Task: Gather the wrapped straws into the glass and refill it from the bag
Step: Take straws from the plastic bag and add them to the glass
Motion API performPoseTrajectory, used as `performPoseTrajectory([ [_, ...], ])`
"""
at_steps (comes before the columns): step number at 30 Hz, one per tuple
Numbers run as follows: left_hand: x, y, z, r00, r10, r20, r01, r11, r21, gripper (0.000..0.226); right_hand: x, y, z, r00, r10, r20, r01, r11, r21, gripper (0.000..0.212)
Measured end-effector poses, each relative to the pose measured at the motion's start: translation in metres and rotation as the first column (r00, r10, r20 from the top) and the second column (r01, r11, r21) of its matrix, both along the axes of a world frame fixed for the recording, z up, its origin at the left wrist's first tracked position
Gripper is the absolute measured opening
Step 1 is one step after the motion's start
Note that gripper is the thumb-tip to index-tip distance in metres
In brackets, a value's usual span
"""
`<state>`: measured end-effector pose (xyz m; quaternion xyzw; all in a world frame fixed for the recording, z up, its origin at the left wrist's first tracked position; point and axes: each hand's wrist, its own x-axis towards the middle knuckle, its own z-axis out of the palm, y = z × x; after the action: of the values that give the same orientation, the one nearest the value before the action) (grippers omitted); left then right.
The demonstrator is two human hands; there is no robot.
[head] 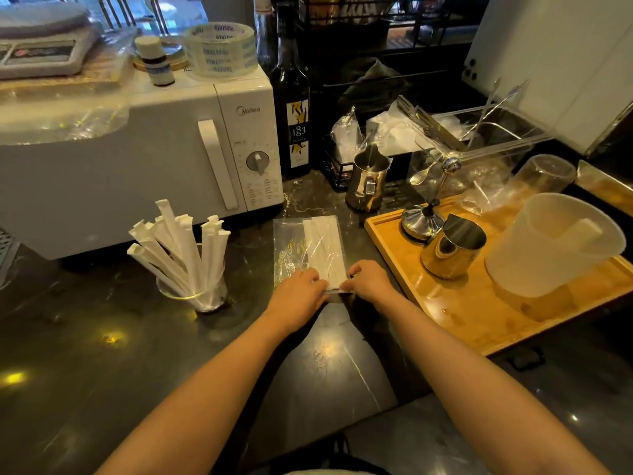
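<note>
A clear glass (202,296) stands on the dark counter at the left, holding several white paper-wrapped straws (178,245) that fan upward. To its right a clear plastic bag (291,248) lies flat on the counter with more wrapped straws (325,248) inside along its right half. My left hand (298,289) and my right hand (368,279) both pinch the bag's near edge, side by side, fingers closed on the plastic.
A white microwave (137,159) stands behind the glass. A dark syrup bottle (294,108) and a steel pitcher (368,181) are behind the bag. A wooden tray (455,317) at the right carries a steel jug, a white plastic pitcher and a spoon stand.
</note>
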<state>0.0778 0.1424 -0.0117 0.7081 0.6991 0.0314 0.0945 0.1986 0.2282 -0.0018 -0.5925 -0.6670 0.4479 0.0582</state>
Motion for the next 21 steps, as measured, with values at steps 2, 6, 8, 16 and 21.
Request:
performPoseTrajectory([
  [2, -0.003, 0.002, 0.004, 1.0, -0.006, 0.002, 0.006, 1.0, 0.019, 0.032, 0.001, 0.002, 0.001, 0.999, -0.012, -0.048, 0.011, 0.999, -0.033, 0.027],
  [6, -0.005, 0.009, 0.011, 1.0, -0.002, 0.008, 0.002, 1.0, -0.01, 0.029, 0.002, 0.006, 0.01, 0.99, -0.056, -0.133, 0.044, 0.995, -0.092, 0.026],
  [8, -0.006, 0.013, 0.016, 0.996, 0.039, 0.075, -0.039, 0.999, -0.002, 0.028, 0.001, 0.008, 0.017, 0.98, -0.082, -0.181, 0.062, 0.992, -0.111, 0.022],
  [16, -0.008, 0.035, 0.057, 0.89, 0.173, 0.421, -0.218, 0.974, 0.061, 0.023, -0.002, 0.014, 0.054, 0.871, -0.161, -0.465, 0.09, 0.981, -0.171, 0.035],
  [21, -0.007, 0.044, 0.088, 0.703, 0.184, 0.687, -0.305, 0.951, 0.056, 0.018, -0.001, 0.013, 0.069, 0.751, -0.076, -0.656, 0.004, 0.994, -0.11, 0.019],
])
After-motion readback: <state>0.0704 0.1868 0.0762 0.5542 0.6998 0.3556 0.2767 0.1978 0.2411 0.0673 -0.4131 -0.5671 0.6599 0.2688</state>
